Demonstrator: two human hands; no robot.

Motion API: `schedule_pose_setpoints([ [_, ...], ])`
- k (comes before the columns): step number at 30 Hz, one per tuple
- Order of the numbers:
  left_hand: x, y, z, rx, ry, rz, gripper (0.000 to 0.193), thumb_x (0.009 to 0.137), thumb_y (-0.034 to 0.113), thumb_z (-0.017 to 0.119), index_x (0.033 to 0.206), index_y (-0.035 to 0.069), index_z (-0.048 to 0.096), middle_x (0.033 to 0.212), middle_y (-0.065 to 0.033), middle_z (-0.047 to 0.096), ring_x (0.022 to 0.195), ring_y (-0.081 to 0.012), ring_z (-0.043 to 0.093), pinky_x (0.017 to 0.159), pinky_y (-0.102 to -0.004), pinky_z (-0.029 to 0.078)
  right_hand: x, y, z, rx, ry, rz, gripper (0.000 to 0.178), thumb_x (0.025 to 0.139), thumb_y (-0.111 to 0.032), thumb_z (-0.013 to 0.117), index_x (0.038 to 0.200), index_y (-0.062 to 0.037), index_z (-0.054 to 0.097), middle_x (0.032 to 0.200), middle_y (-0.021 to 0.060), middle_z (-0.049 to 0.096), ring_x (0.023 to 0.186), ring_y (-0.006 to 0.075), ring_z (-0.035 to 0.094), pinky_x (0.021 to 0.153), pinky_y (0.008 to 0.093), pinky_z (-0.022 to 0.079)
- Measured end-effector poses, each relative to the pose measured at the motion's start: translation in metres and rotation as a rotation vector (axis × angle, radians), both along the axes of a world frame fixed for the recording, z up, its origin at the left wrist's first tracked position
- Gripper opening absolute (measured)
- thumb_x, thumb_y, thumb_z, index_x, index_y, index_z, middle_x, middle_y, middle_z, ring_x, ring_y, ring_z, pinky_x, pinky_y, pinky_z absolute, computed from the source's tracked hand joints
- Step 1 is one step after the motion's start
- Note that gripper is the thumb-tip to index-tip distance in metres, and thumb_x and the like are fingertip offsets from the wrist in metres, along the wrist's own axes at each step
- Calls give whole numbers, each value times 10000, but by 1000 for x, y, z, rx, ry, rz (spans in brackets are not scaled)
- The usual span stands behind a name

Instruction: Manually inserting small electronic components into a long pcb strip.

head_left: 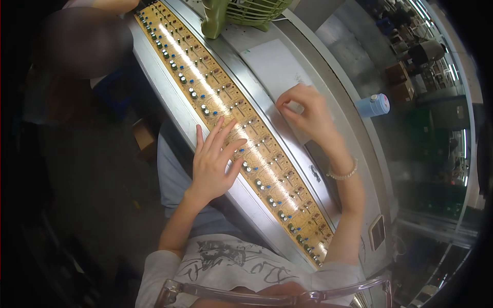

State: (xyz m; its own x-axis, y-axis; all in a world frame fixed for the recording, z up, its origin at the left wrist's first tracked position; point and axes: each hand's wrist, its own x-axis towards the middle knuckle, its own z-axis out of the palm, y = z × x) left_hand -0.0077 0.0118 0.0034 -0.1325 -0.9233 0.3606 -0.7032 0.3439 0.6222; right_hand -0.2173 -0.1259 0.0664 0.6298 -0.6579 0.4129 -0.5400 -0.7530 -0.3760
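Note:
A long row of yellow-brown circuit boards (221,97) runs diagonally from the far left to the near right between metal rails. Small parts stand on it, among them upright capacitors (192,94) along its left edge. My left hand (211,167) is open, its fingers spread over the middle of the boards; whether the fingertips touch them I cannot tell. To the right of the boards, my right hand (310,113) is raised over the metal ledge, thumb and forefinger pinched together. Whatever the pinch may hold is too small to make out.
A green fan (251,13) stands at the far side, beside a white sheet (277,64) on the ledge. A light-blue bottle (374,105) and a phone (377,232) are on the right. Another person's hand (113,5) shows at the far left.

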Motion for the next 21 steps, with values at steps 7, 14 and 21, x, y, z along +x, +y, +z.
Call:
schedule_pose_setpoints([
  [7,-4,6,1,-14,5,-12,288,795,150,633,1079,105,641,1400,-143,453,1371,-356,326,1109,-616,94,6,20,-16,252,92,190,93,707,-50,730,770,-87,673,708,33,637,731,204,600,760,323,413],
  [14,-21,23,3,-31,32,-5,275,802,130,620,1075,106,651,1396,-137,464,1362,-359,346,1114,-603,86,2,33,-23,168,30,142,89,727,-39,712,788,-79,659,729,47,640,737,213,599,733,317,423],
  [21,-45,45,-4,-46,20,-10,270,812,123,606,1078,104,650,1391,-141,469,1358,-354,352,1113,-600,96,-7,42,-25,202,36,88,89,759,-44,692,843,-67,671,805,88,643,760,256,595,719,345,471],
])
